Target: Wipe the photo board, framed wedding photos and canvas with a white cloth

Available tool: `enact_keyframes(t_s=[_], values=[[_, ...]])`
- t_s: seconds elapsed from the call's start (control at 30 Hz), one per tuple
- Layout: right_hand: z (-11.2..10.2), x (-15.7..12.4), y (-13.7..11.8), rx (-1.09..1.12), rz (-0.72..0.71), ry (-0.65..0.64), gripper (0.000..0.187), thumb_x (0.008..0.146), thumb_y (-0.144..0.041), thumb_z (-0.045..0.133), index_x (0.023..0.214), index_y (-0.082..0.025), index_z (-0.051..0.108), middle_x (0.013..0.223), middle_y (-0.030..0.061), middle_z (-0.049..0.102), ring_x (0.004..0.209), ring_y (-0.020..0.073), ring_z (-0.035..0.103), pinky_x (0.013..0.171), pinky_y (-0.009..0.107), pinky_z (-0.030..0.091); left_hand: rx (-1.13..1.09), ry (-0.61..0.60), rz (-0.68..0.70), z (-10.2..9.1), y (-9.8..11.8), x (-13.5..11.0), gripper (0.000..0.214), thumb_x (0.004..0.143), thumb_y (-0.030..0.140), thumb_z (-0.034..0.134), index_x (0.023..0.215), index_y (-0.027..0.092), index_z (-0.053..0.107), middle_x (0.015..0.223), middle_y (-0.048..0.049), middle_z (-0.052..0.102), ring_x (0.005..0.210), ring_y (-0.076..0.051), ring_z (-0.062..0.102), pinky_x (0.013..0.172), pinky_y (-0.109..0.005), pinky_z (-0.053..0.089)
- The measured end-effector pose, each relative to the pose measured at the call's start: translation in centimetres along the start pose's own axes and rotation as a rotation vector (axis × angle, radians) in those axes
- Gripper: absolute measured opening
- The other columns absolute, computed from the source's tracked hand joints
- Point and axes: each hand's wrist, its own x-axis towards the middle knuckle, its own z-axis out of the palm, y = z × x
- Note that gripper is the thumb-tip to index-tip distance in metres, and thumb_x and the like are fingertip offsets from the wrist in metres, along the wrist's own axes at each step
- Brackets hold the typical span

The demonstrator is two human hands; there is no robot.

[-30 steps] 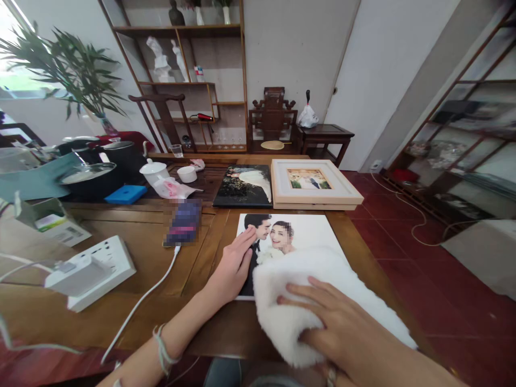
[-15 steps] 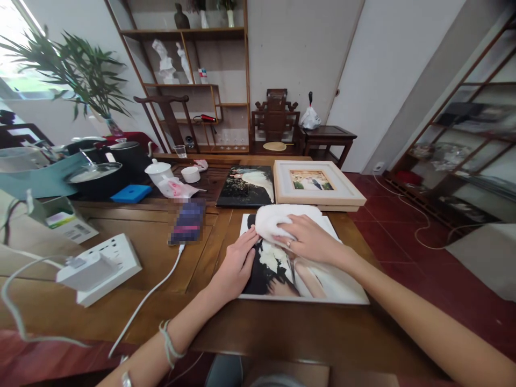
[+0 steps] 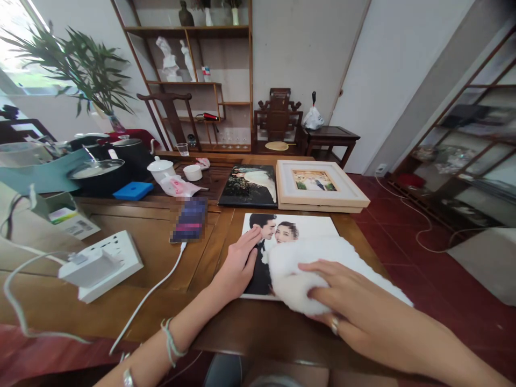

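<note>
A large photo print (image 3: 314, 226) of two people, one in a dark suit, lies flat near the front of the wooden table. My left hand (image 3: 239, 263) rests on its left side, fingers stretched out flat. Bunched in my right hand (image 3: 338, 290) is a fluffy white towel (image 3: 298, 269), held against the print's lower right part. A loose end of the towel trails to the right, over the print's edge. Much of the picture's lower right is hidden under the towel and hand.
Behind the print lie a dark photo panel (image 3: 250, 185) and a light wooden picture frame (image 3: 346, 192). Leftward are a phone (image 3: 189, 219) on a white cable (image 3: 155, 287), a power strip (image 3: 110, 269), a blue box (image 3: 133, 191), a white lidded cup (image 3: 161, 171) and dark pots (image 3: 97, 174).
My right hand has drawn the towel from the print's top edge down toward me and to the right, uncovering the pictured heads. My left hand has stayed in place.
</note>
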Motion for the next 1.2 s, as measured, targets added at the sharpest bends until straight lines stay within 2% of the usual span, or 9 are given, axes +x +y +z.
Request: enact_keyframes(t_s=[0.1, 0.2, 0.37, 0.53, 0.67, 0.77, 0.9, 1.07, 1.2], values=[[-0.6, -1.6, 0.9, 0.073, 0.050, -0.050, 0.018, 0.082, -0.021, 0.051, 0.089, -0.025, 0.067, 0.131, 0.0046, 0.054, 0.125, 0.0285, 0.042, 0.101, 0.043, 0.036, -0.002, -0.011, -0.005, 0.0, 0.1, 0.0, 0.041, 0.090, 0.014, 0.035, 0.126, 0.012, 0.054, 0.139, -0.0127, 0.048, 0.133, -0.022, 0.039, 0.110, -0.045, 0.032], [-1.1, -1.0, 3.6, 0.136, 0.153, -0.046, 0.027, 0.088, -0.038, 0.046, 0.097, -0.025, 0.067, 0.122, 0.0081, 0.060, 0.119, 0.0302, 0.048, 0.097, 0.044, 0.040, 0.000, -0.010, -0.012, 0.1, -0.1, -0.1, 0.041, 0.090, 0.016, 0.034, 0.126, 0.011, 0.053, 0.139, -0.0136, 0.047, 0.133, -0.022, 0.038, 0.111, -0.046, 0.031], [-0.5, 2.8, 7.1, 0.134, 0.264, 0.179, 0.044, 0.089, -0.053, 0.037, 0.105, -0.023, 0.065, 0.117, 0.0099, 0.062, 0.115, 0.0321, 0.049, 0.097, 0.047, 0.037, -0.010, -0.007, -0.008, 0.0, -0.2, -0.1, 0.041, 0.090, 0.017, 0.034, 0.125, 0.012, 0.055, 0.140, -0.0129, 0.047, 0.133, -0.022, 0.039, 0.111, -0.046, 0.031], [0.7, 6.5, 4.6, -0.006, 0.100, 0.302, 0.027, 0.090, -0.027, 0.040, 0.099, -0.022, 0.065, 0.113, 0.0085, 0.064, 0.108, 0.0278, 0.053, 0.094, 0.044, 0.038, -0.141, 0.122, -0.009, -0.7, 0.7, 0.0, 0.038, 0.093, 0.022, 0.036, 0.123, 0.014, 0.056, 0.133, -0.0104, 0.055, 0.126, -0.020, 0.048, 0.109, -0.038, 0.035], [2.0, 7.1, 0.8, 0.017, -0.027, 0.224, 0.027, 0.085, -0.017, 0.045, 0.104, -0.018, 0.065, 0.129, 0.0126, 0.055, 0.131, 0.0282, 0.035, 0.106, 0.050, 0.023, -0.227, 0.217, -0.059, -1.2, 1.2, -0.2, 0.038, 0.095, 0.027, 0.034, 0.126, 0.015, 0.053, 0.132, -0.0088, 0.056, 0.124, -0.020, 0.049, 0.108, -0.037, 0.035], [2.5, 6.1, -1.4, 0.090, -0.132, 0.127, 0.028, 0.079, -0.012, 0.050, 0.100, -0.020, 0.065, 0.129, 0.0101, 0.056, 0.135, 0.0242, 0.029, 0.111, 0.049, 0.013, -0.260, 0.244, -0.077, -1.3, 1.1, -0.4, 0.040, 0.095, 0.028, 0.031, 0.126, 0.015, 0.053, 0.132, -0.0093, 0.055, 0.124, -0.020, 0.048, 0.108, -0.038, 0.035], [1.9, 3.4, -2.8, 0.153, -0.195, -0.003, 0.029, 0.075, -0.010, 0.053, 0.097, -0.023, 0.067, 0.132, 0.0060, 0.055, 0.134, 0.0209, 0.031, 0.114, 0.046, 0.012, -0.225, 0.231, -0.057, -1.1, 1.0, -0.2, 0.040, 0.096, 0.027, 0.027, 0.125, 0.015, 0.053, 0.132, -0.0094, 0.056, 0.124, -0.019, 0.048, 0.108, -0.039, 0.034], [0.8, -0.4, -2.2, 0.113, -0.101, -0.064, 0.039, 0.071, -0.006, 0.055, 0.104, -0.024, 0.067, 0.138, 0.0047, 0.048, 0.133, 0.0242, 0.033, 0.113, 0.044, 0.022, -0.036, 0.122, 0.018, -0.5, 0.6, -0.1, 0.039, 0.091, 0.022, 0.041, 0.127, 0.014, 0.051, 0.136, -0.0128, 0.051, 0.128, -0.023, 0.045, 0.108, -0.043, 0.035], [1.8, -3.3, 0.0, 0.063, 0.050, -0.008, 0.033, 0.079, -0.015, 0.052, 0.108, -0.027, 0.065, 0.143, 0.0016, 0.041, 0.134, 0.0273, 0.031, 0.105, 0.047, 0.037, 0.039, 0.066, 0.070, -0.2, 0.3, -0.2, 0.033, 0.089, 0.018, 0.041, 0.115, 0.013, 0.061, 0.132, -0.0133, 0.055, 0.126, -0.023, 0.048, 0.106, -0.044, 0.039]])
